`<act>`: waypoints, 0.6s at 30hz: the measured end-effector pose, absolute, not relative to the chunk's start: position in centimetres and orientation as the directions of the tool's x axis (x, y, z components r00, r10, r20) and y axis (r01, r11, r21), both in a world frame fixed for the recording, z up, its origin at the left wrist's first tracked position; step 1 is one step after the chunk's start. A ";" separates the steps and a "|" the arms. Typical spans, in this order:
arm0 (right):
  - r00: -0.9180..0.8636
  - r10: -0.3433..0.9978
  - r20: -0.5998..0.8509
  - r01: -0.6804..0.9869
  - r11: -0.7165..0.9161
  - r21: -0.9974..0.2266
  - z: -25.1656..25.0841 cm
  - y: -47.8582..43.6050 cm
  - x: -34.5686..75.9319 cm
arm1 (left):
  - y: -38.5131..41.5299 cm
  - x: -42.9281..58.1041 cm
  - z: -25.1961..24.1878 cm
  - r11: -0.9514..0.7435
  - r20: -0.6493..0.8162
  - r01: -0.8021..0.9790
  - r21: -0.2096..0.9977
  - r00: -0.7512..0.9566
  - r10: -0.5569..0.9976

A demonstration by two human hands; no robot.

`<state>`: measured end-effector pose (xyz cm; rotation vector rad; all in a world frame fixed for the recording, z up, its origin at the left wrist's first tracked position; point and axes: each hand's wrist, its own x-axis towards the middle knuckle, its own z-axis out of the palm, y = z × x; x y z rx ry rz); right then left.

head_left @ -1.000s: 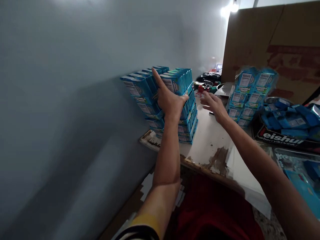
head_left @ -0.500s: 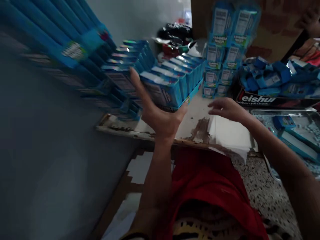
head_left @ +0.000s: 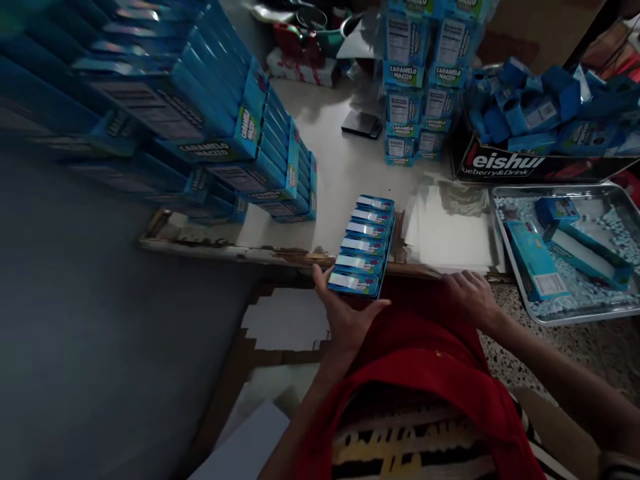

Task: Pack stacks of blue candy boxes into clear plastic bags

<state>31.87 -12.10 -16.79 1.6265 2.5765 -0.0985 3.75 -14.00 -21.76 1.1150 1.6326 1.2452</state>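
At the table's front edge lies a blue carton tray of small candy boxes (head_left: 363, 243), lined up in one row with white strips on top. My left hand (head_left: 347, 320) holds its near end, thumb on the right side and fingers on the left. My right hand (head_left: 473, 297) is at the front of the red apron (head_left: 415, 347), just below a stack of white paper sheets (head_left: 450, 230). Its fingers are curled and slightly blurred; what they hold, if anything, is hidden.
Tall stacks of filled blue cartons (head_left: 210, 127) stand at left by the wall. Clear-wrapped blue packs (head_left: 405, 73) rise at the back, near a small black scale (head_left: 361, 125). At right are a black box (head_left: 540, 163) of blue boxes and a metal tray (head_left: 595, 310) with pale-blue pieces.
My left hand has come away from the stacks and the carton tray is now at the table edge. My right hand has lowered to the apron. The view has tilted down.
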 end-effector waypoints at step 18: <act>0.063 0.888 -0.456 0.130 -0.460 -0.878 -12.9 -1.9 37.8 | -16.6 0.6 -21.9 0.560 -0.541 -0.249 0.790 0.149 0.828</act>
